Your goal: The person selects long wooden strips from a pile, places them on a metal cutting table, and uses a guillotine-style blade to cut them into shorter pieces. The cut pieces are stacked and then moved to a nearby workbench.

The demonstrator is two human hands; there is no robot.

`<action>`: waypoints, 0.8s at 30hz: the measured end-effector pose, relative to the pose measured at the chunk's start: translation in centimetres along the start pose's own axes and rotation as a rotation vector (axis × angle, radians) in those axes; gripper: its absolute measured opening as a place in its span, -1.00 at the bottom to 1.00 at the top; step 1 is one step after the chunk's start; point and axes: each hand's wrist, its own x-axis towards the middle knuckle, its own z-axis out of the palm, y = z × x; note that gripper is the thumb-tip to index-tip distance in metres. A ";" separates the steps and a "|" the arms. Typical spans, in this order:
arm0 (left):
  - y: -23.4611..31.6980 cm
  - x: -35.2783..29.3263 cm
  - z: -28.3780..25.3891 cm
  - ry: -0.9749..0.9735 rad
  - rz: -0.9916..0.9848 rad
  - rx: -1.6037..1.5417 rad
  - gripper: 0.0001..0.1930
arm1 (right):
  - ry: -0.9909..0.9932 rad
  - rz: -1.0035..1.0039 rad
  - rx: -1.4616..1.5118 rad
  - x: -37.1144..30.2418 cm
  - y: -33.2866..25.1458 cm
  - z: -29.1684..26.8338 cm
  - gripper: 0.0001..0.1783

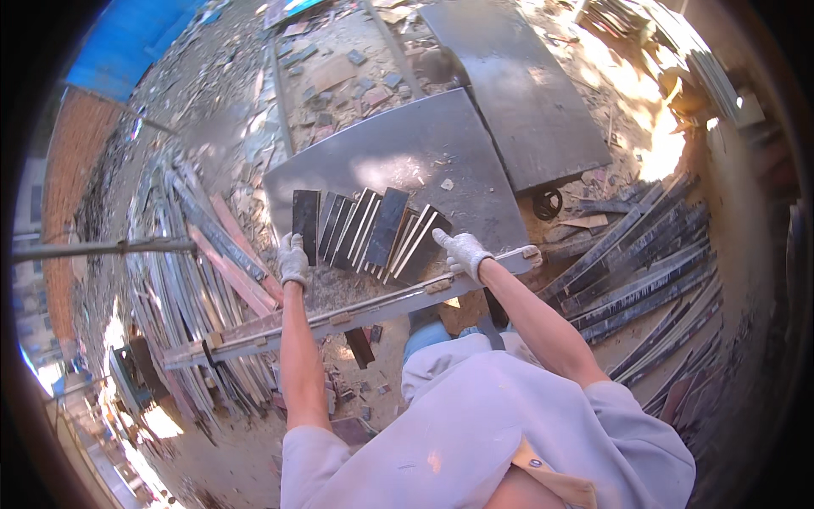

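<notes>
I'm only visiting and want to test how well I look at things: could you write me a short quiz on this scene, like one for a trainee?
1. Multiple choice: what lies between the person's left hand and right hand?
A. a coil of rope
B. a fanned row of dark flat strips
C. a round bucket

2. True or false: both of the person's hands are bare.

3. Fill in the gap: the large panel at the picture's upper left is coloured ___.

Key:
1. B
2. False; both hands wear pale gloves.
3. blue
</notes>
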 end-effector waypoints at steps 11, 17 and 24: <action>2.9 6.6 8.4 -0.717 0.098 0.133 -0.05 | 0.104 -0.140 -0.269 1.8 -0.1 4.9 0.28; 5.2 2.3 9.4 -0.714 0.104 -0.047 -0.11 | 0.459 -0.296 -0.171 -1.2 0.4 -2.0 -0.51; 7.0 -0.2 9.0 -0.703 -0.108 -0.043 0.14 | 0.814 -0.031 -0.945 5.5 13.0 -33.9 -0.58</action>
